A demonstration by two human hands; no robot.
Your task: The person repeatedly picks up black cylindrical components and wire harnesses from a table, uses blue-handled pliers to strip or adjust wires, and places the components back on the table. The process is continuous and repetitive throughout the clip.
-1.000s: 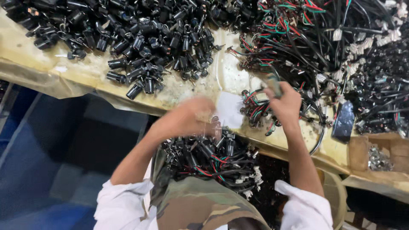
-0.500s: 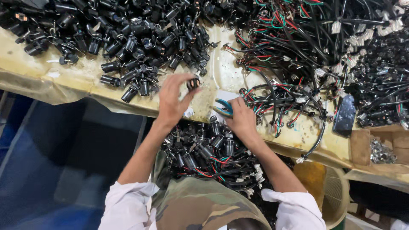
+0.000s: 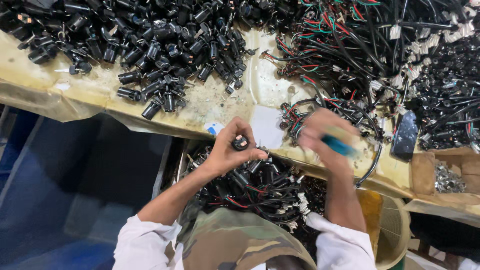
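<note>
My left hand (image 3: 227,150) grips a small black cylindrical socket (image 3: 240,143) by its sides, its open end facing up, just in front of the table edge. My right hand (image 3: 325,137) is blurred and holds a tool with a blue-green handle (image 3: 339,146), close to a bundle of red, green and black wires (image 3: 300,117). A pile of wired sockets (image 3: 255,187) lies in my lap below both hands.
A heap of loose black sockets (image 3: 150,45) covers the worn yellowish table (image 3: 215,102) at the left. Tangled wire harnesses (image 3: 380,45) fill the right. A white paper (image 3: 266,127), a dark phone-like object (image 3: 405,135) and a box of metal parts (image 3: 445,177) sit near the edge.
My left hand has pulled back from the socket heap toward me with one socket in it. My right hand has moved right with the blue-handled tool.
</note>
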